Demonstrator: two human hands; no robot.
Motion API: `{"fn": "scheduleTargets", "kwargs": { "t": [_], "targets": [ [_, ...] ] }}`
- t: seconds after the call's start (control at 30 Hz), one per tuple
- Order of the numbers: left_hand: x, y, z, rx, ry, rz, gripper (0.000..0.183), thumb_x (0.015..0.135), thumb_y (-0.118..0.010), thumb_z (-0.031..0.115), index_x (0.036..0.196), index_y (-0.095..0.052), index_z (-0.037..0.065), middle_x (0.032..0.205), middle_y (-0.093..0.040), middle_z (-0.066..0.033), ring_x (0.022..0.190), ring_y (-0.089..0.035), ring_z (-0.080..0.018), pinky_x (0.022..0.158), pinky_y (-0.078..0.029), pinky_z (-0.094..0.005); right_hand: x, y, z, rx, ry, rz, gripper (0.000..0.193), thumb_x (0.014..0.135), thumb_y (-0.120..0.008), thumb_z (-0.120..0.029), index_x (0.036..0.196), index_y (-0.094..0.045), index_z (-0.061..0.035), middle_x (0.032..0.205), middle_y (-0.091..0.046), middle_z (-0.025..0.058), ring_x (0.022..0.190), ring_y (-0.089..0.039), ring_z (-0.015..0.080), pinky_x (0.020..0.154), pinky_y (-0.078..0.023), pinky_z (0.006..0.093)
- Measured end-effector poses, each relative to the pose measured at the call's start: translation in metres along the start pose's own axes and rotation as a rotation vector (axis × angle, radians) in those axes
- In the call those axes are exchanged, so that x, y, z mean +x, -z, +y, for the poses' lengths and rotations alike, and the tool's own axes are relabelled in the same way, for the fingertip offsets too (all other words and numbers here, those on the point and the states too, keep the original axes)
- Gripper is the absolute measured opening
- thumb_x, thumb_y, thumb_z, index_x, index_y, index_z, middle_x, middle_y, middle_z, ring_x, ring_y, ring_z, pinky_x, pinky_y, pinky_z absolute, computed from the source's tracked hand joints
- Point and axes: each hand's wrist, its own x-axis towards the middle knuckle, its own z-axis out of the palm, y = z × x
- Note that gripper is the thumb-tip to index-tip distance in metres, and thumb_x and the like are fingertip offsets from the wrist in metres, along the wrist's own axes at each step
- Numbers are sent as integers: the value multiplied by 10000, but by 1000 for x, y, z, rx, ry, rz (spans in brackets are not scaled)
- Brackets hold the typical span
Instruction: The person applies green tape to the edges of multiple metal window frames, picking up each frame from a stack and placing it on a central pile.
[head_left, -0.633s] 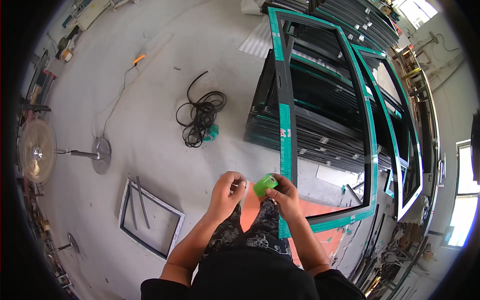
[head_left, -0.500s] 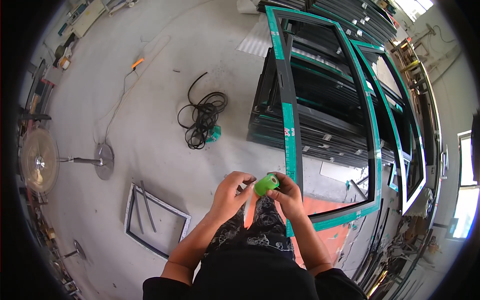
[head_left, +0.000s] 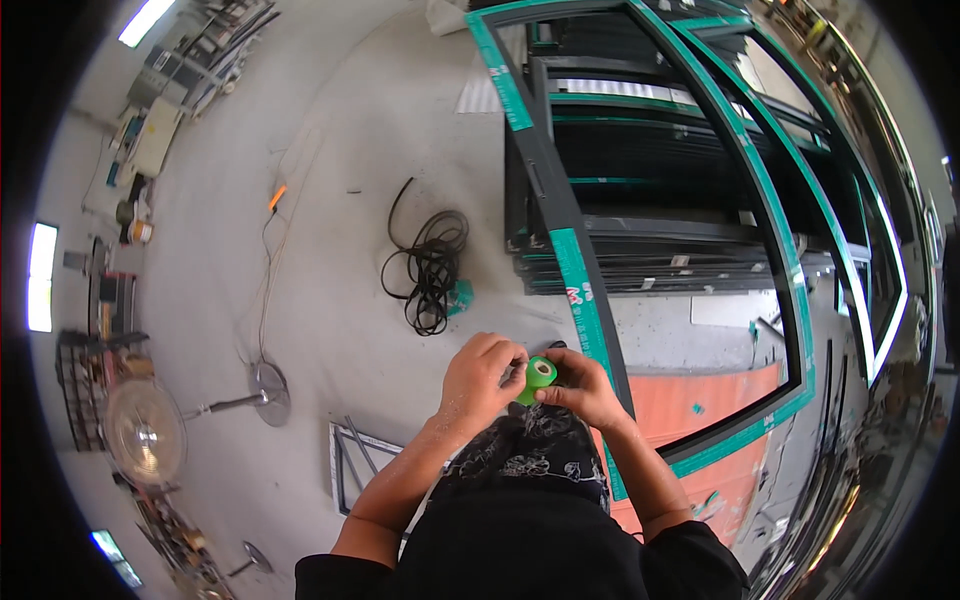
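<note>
Green roll (head_left: 535, 382) clasped in the right hand (head_left: 586, 392); the left hand (head_left: 482, 374), grip unclear, has drawn closer, suggesting two-handed work.

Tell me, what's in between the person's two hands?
A green roll is between the left hand and the right hand, which is holding it. The head view shows that.

1 black coil (head_left: 430, 285), pedestal fan (head_left: 147, 433)

Your green roll (head_left: 540, 382) looks like glossy plastic; the rectangular frame (head_left: 548, 188) is matt metal, its teal film (head_left: 571, 264) smooth plastic; your trousers (head_left: 515, 458) are matt cloth, the floor (head_left: 335, 250) dull concrete.
</note>
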Motion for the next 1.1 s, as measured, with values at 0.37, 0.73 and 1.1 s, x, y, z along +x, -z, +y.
{"fn": "scheduleTargets", "kwargs": {
  "t": [0.37, 0.73, 1.1],
  "targets": [
    [73, -47, 6, -715, 218, -282, 56, 871, -509, 27, 923, -488, 27, 897, -582, -32, 772, -526, -79, 707, -438, -229, 19, 49, -35, 572, -75, 275, 491, 788, -644, -22, 1207, -389, -1, 1018, -547, 100, 960, -567, 219, 828, -494, 373],
    [105, -71, -11, -805, 245, -456, 92, 907, -474, 39, 964, -409, 10, 816, -478, -63, 729, -463, -120, 673, -425, -262, 24, 56, -31, 711, -197, 201, 457, 882, -553, -414, 1154, -517, -49, 1007, -578, 67, 919, -588, 189, 781, -499, 359],
    [126, -40, -44, -678, 384, -296, 83, 911, -490, 71, 943, -439, 14, 794, -473, -20, 672, -454, -84, 606, -408, -244, 60, 35, -32, 982, -138, 67, 413, 750, -710, -170, 1093, -494, -91, 987, -548, 80, 948, -544, 243, 852, -451, 431]
  ]
}}
